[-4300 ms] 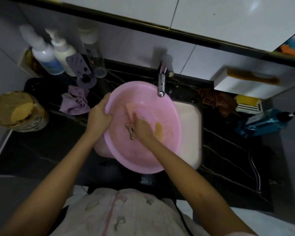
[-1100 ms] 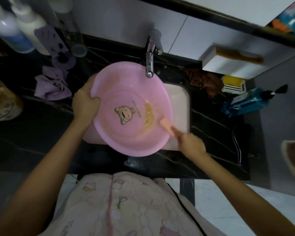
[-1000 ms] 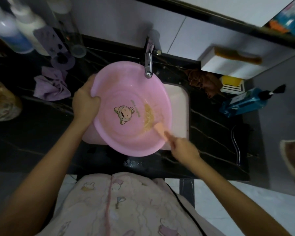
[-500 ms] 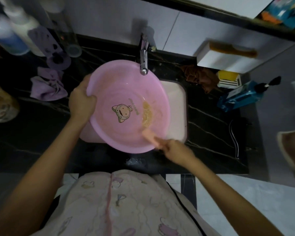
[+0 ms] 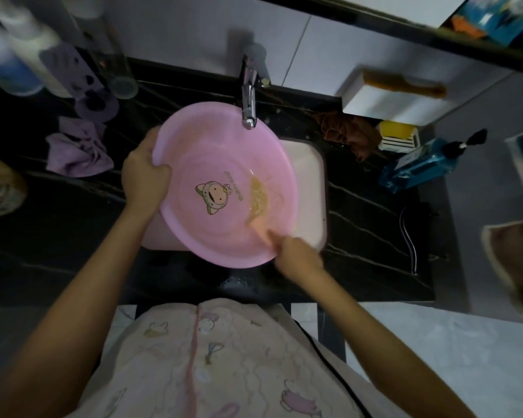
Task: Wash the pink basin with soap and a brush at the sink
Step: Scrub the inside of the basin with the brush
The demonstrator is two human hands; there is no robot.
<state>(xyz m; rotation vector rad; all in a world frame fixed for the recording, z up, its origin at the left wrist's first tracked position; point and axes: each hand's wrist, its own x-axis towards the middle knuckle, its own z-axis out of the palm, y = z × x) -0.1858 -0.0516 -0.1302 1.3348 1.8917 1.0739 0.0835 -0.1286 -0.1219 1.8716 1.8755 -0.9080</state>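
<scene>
A black stone countertop with pale veins (image 5: 375, 230) runs below a white tiled wall, and a white rectangular sink (image 5: 310, 182) is set into it. The round pink plastic basin (image 5: 212, 146) sits over the sink, its far rim under the chrome tap (image 5: 248, 107). The left hand (image 5: 144, 182) grips the basin's left rim, thumb inside. The right hand (image 5: 299, 256), blurred, clasps the peach handle of a brush (image 5: 258, 197). Its yellowish bristles lie against the basin's inner right side, beside a cartoon print (image 5: 213, 196).
</scene>
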